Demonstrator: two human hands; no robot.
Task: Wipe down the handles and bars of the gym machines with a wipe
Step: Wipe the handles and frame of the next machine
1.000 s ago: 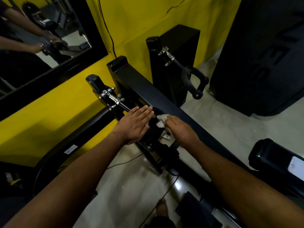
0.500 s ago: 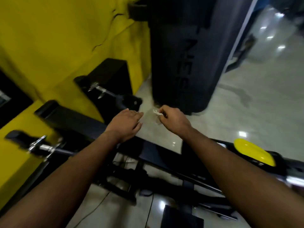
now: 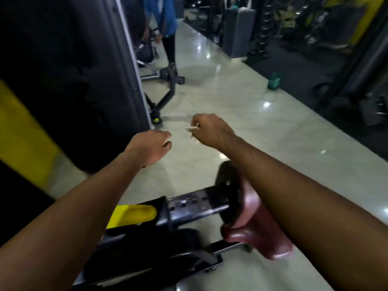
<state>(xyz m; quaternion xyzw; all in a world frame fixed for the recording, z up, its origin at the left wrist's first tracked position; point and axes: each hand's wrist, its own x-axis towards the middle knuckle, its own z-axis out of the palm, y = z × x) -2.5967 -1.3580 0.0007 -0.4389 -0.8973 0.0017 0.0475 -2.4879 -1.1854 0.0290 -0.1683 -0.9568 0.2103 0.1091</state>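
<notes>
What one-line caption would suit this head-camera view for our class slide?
Right hand grips a crumpled white wipe, left hand loosely curled beside it, maroon machine seat below.

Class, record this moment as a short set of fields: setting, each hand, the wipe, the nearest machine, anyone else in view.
Setting: gym, pale glossy floor
Left hand: in the air, loosely curled, holds nothing
Right hand: grips the wipe
Wipe state: white, crumpled, touching no machine
Nearest machine: black frame with yellow part and maroon seat, below the forearms
Other person: blue top, standing far back
</notes>
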